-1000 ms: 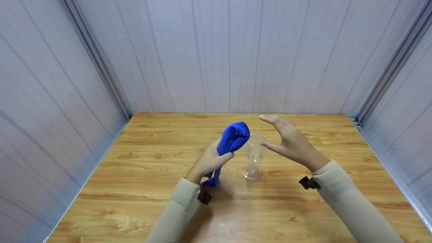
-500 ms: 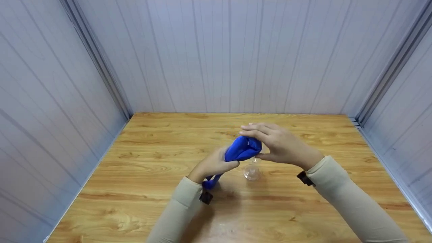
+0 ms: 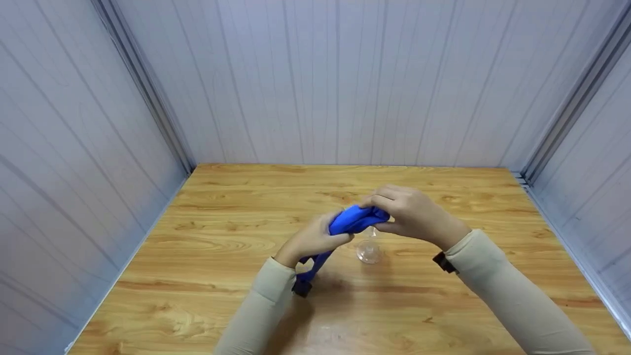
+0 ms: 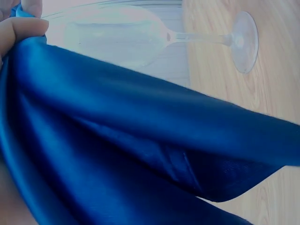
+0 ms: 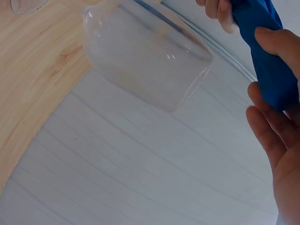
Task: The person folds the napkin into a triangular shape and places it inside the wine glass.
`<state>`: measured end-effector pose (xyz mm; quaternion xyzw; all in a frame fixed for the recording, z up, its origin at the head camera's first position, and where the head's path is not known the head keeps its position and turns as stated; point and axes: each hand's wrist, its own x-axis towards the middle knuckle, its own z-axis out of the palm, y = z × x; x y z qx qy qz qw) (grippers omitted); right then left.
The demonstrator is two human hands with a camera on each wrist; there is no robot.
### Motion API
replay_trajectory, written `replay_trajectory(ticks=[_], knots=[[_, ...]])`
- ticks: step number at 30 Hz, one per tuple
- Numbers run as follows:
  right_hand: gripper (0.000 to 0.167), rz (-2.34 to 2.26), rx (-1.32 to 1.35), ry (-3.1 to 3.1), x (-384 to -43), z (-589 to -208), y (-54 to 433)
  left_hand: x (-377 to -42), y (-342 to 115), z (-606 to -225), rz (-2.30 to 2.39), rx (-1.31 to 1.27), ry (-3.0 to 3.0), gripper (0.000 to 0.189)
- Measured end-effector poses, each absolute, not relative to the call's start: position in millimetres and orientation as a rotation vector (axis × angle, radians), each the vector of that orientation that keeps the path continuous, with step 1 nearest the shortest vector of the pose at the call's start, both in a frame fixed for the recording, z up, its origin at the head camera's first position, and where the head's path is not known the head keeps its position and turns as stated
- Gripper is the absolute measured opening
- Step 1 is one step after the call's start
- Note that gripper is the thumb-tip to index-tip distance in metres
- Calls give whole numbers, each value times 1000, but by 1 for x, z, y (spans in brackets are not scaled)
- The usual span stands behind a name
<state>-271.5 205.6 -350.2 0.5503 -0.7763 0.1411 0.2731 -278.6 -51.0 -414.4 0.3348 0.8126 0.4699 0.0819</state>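
Note:
A shiny blue cloth (image 3: 351,220) is bunched between both hands above the table. My left hand (image 3: 314,237) grips its middle, and a loose tail hangs below that wrist; in the left wrist view the hanging folds of the cloth (image 4: 140,117) fill much of the picture. With thumb and fingers my right hand (image 3: 411,214) pinches the cloth's other end. Behind and below the hands a clear stemmed wine glass (image 3: 368,252) stands upright on the table. Its bowl is mostly hidden in the head view, but the right wrist view shows the glass bowl (image 5: 140,56) apart from the fingers.
The wood-grain table (image 3: 197,276) runs back to a pale panelled wall (image 3: 315,84). Similar side walls rise at the left and right. A small dark wrist camera (image 3: 445,262) sits under the right sleeve.
My right hand has come in from the right, lowered, and taken hold of the cloth's upper end. The left hand has moved slightly right with the cloth. The glass has not moved.

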Motion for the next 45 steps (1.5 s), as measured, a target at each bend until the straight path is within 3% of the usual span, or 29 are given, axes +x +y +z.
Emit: replay_trajectory(ticks=[4, 11, 16, 30, 34, 45], knots=[[35, 369, 1452, -2068, -272, -352, 207, -278, -49, -415, 1404, 1010, 2457, 32], [28, 365, 1359, -2051, -274, -351, 210, -279, -48, -413, 1461, 1119, 2524, 56], [24, 356, 1289, -2051, -275, -352, 213, -279, -46, -414, 1566, 1205, 2584, 57], [28, 408, 899, -1985, -280, -354, 216, -273, -31, -408, 1939, 1390, 3004, 6], [28, 470, 838, -1921, -281, -355, 213, -271, -25, -406, 1921, 1305, 2940, 13], [32, 482, 813, -1883, -278, -362, 205, -278, -17, -387, 2161, 701, 2335, 52]])
